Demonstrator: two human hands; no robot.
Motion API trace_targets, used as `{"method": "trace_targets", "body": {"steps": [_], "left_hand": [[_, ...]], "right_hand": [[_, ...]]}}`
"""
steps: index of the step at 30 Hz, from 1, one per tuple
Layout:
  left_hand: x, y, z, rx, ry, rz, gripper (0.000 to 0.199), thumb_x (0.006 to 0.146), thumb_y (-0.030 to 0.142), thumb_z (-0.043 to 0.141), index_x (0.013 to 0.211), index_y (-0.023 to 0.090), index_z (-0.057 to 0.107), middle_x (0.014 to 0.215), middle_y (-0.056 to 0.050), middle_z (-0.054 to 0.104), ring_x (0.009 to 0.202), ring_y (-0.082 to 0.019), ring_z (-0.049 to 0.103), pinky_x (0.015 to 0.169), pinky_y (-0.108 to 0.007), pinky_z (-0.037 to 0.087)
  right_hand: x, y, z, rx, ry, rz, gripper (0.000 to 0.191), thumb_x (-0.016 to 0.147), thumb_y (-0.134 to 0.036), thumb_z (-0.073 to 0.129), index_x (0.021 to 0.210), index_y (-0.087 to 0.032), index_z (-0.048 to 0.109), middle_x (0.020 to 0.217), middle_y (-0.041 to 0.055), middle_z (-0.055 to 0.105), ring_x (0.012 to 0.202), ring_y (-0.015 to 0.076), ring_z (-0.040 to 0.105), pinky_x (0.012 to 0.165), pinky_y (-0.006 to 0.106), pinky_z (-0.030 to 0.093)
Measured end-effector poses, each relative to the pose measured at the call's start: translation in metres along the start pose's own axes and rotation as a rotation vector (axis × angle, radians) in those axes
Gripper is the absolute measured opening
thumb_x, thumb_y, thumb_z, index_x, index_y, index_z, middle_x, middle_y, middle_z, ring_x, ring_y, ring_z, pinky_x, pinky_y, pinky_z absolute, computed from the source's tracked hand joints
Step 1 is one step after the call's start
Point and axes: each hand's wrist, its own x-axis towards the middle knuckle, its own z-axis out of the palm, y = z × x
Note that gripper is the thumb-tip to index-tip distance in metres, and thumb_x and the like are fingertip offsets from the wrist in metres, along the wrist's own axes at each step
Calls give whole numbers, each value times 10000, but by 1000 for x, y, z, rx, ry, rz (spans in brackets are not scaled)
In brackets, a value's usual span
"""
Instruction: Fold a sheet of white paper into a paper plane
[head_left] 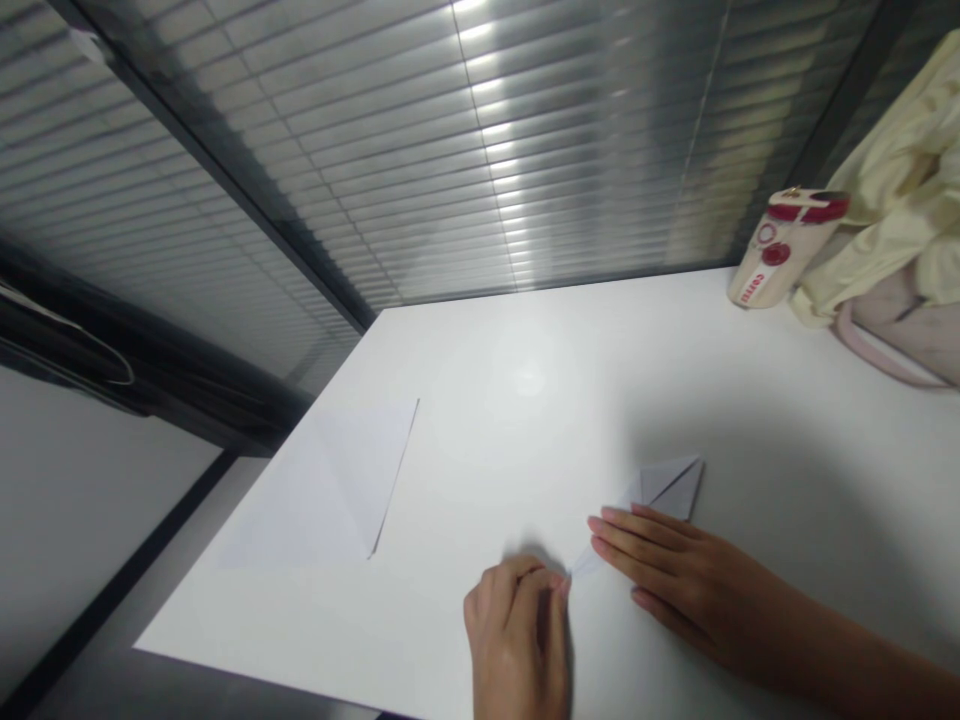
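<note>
A folded white paper [673, 483] lies on the white table [517, 380], its wider end pointing up and to the right and a narrow tip reaching down to the left. My right hand [675, 570] lies flat across its middle with the fingers stretched out, hiding part of the folds. At the narrow tip my left hand [517, 625] is closed, thumb and index finger pinched on the paper's point.
Flat white sheets of paper [337, 490] lie at the table's left side. A cream bottle with a red lid [784, 250] stands at the back right, beside pale yellow cloth [900, 200] and a pinkish item [911, 330]. Blinds behind glass [420, 150] rise beyond the back edge.
</note>
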Motion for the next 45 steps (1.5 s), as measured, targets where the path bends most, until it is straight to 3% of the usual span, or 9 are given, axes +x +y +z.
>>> {"method": "trace_targets", "body": {"steps": [8,15,22,25,30,36,38,41,45], "left_hand": [[6,3,0,-3,-55,-102,96,858,200,562,832,234,648,914,-54,611,861,-248,546,739,-375,390],[15,6,-1,73,-41,-318,87,764,221,613,680,205,596,1062,-102,557,972,-308,505,754,-418,378],[20,10,-4,81,-76,-400,76,742,153,568,727,206,515,1119,-103,536,978,-299,499,737,-397,368],[19,5,-7,1,-120,-377,54,764,197,586,785,221,543,1073,-79,575,965,-290,507,759,-410,372],[13,-6,-7,-153,-97,-257,321,705,221,712,997,261,586,1068,-69,598,995,-293,516,837,-460,394],[16,0,-2,-233,-64,-171,203,737,252,707,929,227,647,976,-78,640,943,-273,576,828,-428,460],[23,5,-4,-323,-120,-193,147,757,282,694,879,204,669,934,-84,659,883,-257,601,797,-395,478],[40,12,-11,-522,-319,-324,216,790,350,667,888,161,707,845,-81,687,764,-224,619,701,-322,489],[72,24,-24,-894,-519,-389,312,797,423,658,875,135,748,851,-76,723,828,-230,629,724,-288,482]], "right_hand": [[-1,0,2,18,16,4,513,958,-191,430,1455,-163,304,1477,34,379,1369,161,314,1142,330,292],[-1,1,3,19,13,-2,557,952,-188,439,1475,-173,246,1482,30,369,1371,163,313,1140,336,297],[-3,1,5,50,49,-8,523,945,-182,449,1450,-171,316,1460,40,414,1353,165,349,1128,323,322],[-2,1,6,60,97,-6,491,925,-148,463,1411,-156,392,1432,58,456,1323,181,398,1108,331,354],[5,-1,6,134,222,37,372,900,-51,431,1236,-134,570,1202,98,640,1121,223,562,977,383,466],[12,3,1,405,190,337,390,785,-47,572,1150,-181,598,1051,87,639,985,229,583,873,381,498],[12,4,-3,486,180,422,397,723,-32,584,1091,-178,616,1015,79,625,953,219,586,848,353,498],[16,4,-16,555,215,503,238,718,-51,555,894,-187,639,867,33,602,790,180,586,719,300,492],[29,-3,-35,785,337,563,49,805,-179,560,832,-184,600,773,2,596,709,153,560,652,270,469]]}}
